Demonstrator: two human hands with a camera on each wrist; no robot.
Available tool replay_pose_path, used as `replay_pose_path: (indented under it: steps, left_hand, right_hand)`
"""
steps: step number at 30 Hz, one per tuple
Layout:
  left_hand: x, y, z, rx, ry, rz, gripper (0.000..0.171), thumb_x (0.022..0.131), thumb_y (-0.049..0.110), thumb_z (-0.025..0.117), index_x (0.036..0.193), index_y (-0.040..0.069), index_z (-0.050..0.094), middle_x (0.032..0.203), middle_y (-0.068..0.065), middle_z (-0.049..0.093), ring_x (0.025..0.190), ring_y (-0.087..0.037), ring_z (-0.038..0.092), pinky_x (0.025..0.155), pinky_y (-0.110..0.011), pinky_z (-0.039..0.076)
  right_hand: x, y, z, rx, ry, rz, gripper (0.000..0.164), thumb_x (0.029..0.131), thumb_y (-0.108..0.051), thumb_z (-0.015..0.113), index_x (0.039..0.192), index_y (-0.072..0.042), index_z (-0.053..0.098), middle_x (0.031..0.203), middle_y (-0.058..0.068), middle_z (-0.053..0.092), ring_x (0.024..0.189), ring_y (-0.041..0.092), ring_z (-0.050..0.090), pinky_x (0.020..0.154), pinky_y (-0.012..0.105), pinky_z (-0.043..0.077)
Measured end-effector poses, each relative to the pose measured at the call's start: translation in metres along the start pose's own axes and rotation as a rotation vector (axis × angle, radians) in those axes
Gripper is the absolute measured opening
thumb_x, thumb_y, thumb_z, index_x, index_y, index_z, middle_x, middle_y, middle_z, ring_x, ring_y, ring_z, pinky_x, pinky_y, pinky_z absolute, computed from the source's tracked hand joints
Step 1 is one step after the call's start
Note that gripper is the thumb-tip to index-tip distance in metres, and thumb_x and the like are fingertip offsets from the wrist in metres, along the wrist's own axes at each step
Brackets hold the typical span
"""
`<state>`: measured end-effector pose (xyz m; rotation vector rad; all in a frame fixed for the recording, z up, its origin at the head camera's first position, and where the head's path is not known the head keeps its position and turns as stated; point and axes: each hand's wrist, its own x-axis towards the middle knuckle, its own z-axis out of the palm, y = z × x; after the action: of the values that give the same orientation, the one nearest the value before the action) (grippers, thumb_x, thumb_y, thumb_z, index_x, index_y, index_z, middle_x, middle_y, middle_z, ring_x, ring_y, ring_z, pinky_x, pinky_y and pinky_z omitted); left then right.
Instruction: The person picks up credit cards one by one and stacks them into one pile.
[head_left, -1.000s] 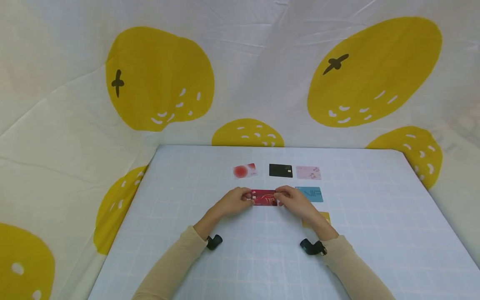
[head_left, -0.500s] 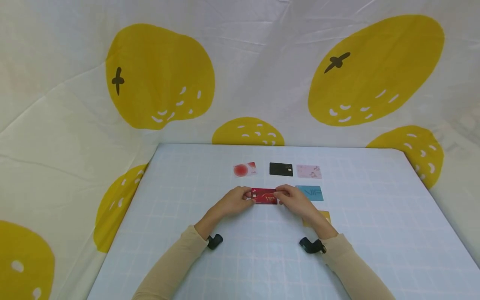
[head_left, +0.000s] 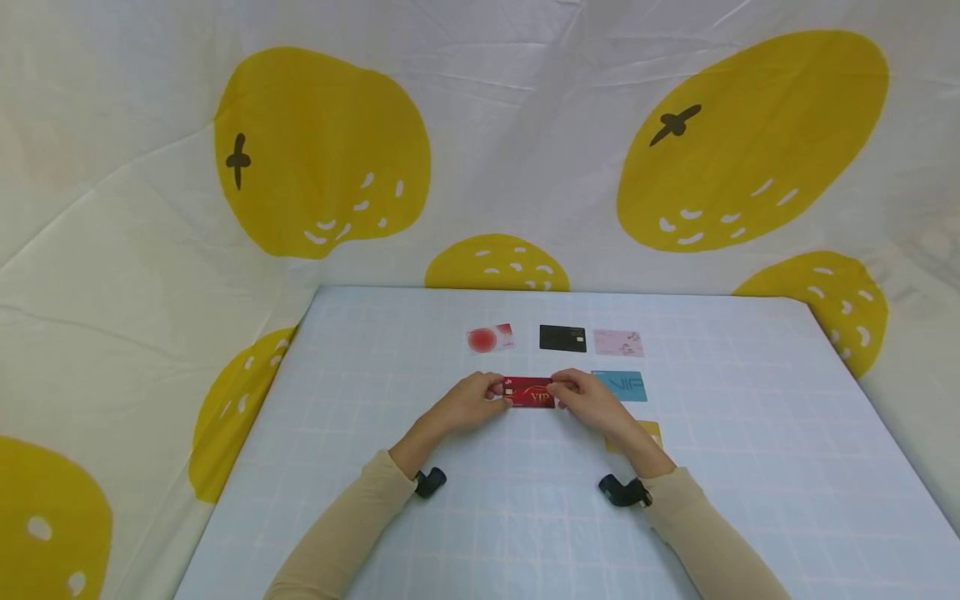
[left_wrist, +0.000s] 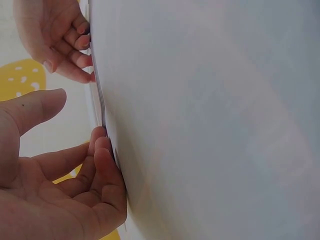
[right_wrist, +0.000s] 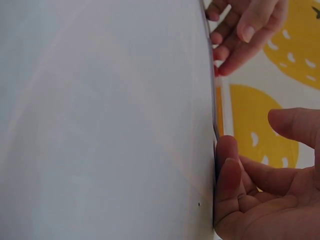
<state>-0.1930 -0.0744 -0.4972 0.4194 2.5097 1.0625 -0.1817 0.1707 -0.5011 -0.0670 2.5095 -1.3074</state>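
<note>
A rectangular red card (head_left: 528, 392) lies face up and lengthwise between the left hand (head_left: 468, 403) and right hand (head_left: 591, 403), touched at both short ends, its gold VIP nearer the latter.

Booth-like nook: fruit-print sheet (head_left: 525, 167) around pale checked tabletop (head_left: 495, 533).

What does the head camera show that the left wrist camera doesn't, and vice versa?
Only the head view: the printed face of the red VIP card, black card, pink card, blue card, gold card, beige sleeves.
Only the left wrist view: palm sides of the left hand and right hand.
Both: these hands, pale tabletop and yellow-printed cloth.
</note>
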Motion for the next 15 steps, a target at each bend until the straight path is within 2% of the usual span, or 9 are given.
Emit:
replay_pose_path:
  steps: [15]
  left_hand:
    - [-0.0006, 0.0000, -0.0008, -0.003, 0.002, -0.006, 0.044, 0.094, 0.027, 0.071, 0.129, 0.004, 0.061, 0.096, -0.001, 0.057, 0.093, -0.018, 0.053, 0.076, -0.030, 0.050]
  right_hand:
    - [0.0012, 0.0007, 0.0010, 0.006, 0.002, 0.020, 0.046, 0.100, -0.038, 0.061, 0.135, -0.007, 0.058, 0.111, 0.006, 0.066, 0.092, 0.022, 0.060, 0.084, 0.038, 0.050]
